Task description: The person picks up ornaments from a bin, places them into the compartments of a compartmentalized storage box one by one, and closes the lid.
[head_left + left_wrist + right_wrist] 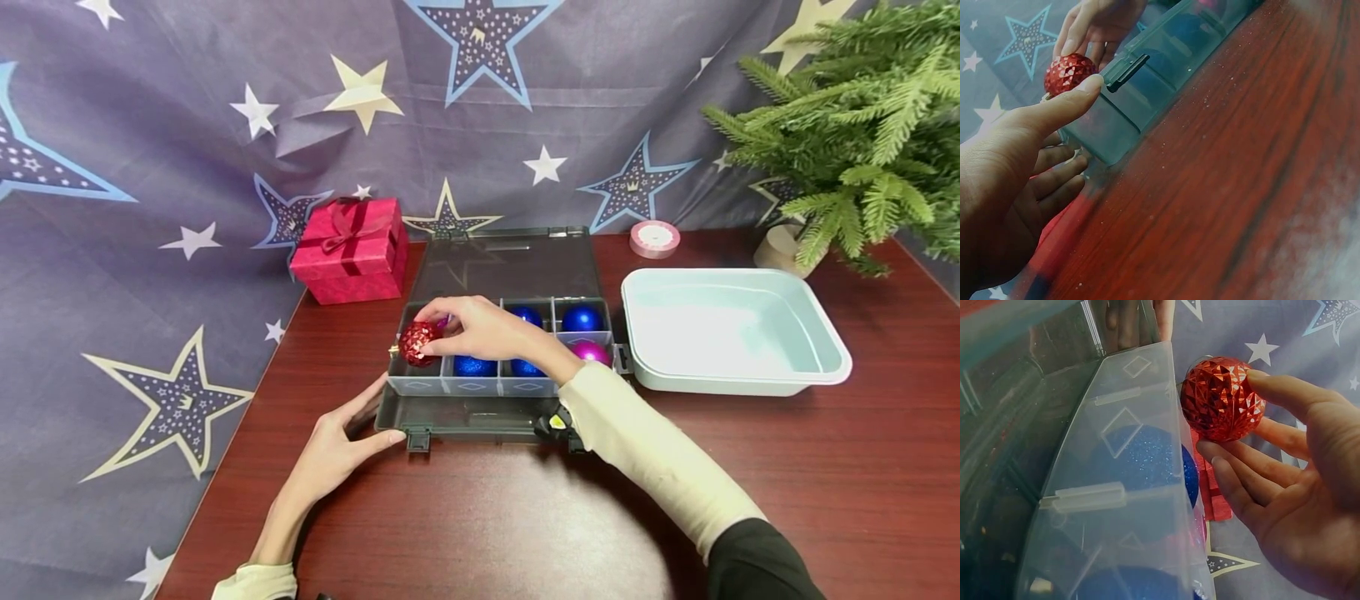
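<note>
My right hand (487,330) holds a faceted red Christmas ball (420,342) between thumb and fingertips, over the front left compartment of a clear divided organizer box (471,385). In the right wrist view the ball (1222,400) shows above the dividers' rim. My left hand (327,456) is at the box's front left corner, thumb along the front edge and fingers by the left side, all fairly straight. Blue balls (582,318) and a magenta ball (591,352) lie in other compartments. Part of a purple ball is hidden behind my right fingers.
The box's smoky lid (510,262) lies open toward the back. A pale blue basin (735,383) stands to the right, with a roll of pink ribbon (654,239) behind it. A red gift box (352,258) is at the back left, an artificial fir tree (862,133) at the right.
</note>
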The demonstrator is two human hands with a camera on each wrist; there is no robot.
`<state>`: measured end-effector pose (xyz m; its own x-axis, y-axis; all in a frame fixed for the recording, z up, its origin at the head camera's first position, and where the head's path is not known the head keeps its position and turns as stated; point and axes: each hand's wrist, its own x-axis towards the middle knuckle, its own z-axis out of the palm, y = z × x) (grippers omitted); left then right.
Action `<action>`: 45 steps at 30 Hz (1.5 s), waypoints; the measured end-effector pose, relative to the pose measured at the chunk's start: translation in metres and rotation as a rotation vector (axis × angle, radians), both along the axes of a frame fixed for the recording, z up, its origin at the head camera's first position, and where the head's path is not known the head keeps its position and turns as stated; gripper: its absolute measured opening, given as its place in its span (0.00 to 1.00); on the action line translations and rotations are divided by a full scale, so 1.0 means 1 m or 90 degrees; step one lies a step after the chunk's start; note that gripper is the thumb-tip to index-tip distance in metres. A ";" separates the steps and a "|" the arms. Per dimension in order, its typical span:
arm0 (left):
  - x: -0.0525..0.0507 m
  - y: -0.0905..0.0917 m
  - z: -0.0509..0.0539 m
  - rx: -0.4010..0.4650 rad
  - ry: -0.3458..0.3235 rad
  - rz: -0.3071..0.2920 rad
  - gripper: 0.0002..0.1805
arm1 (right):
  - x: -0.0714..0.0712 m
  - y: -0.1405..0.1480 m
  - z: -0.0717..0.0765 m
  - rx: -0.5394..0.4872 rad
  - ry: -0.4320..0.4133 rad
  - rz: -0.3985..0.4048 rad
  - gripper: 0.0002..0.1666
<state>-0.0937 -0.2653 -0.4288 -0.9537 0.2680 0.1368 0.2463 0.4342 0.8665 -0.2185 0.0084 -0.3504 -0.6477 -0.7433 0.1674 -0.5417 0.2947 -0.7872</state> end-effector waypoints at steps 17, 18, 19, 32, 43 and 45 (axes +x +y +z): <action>0.000 0.000 0.000 0.004 -0.002 0.000 0.43 | -0.002 0.009 0.000 0.024 -0.003 0.003 0.25; 0.000 0.000 0.000 0.005 -0.003 0.000 0.43 | -0.002 0.010 0.000 0.023 -0.004 0.003 0.25; 0.000 0.000 0.000 0.005 -0.003 0.001 0.43 | -0.003 0.011 0.000 0.022 -0.003 0.003 0.25; 0.000 0.000 0.000 -0.004 -0.005 0.004 0.43 | -0.005 0.053 0.011 -0.025 -0.011 -0.073 0.20; -0.002 -0.001 0.006 -0.027 -0.002 -0.003 0.44 | -0.011 0.117 0.024 -0.067 -0.043 -0.274 0.23; -0.003 -0.002 0.008 -0.034 -0.004 -0.004 0.46 | -0.013 0.126 0.026 -0.087 -0.077 -0.313 0.25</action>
<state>-0.0969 -0.2674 -0.4206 -0.9530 0.2801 0.1156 0.2430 0.4786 0.8437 -0.2312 0.1344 -0.3240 -0.9353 -0.3232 0.1442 -0.2684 0.3820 -0.8843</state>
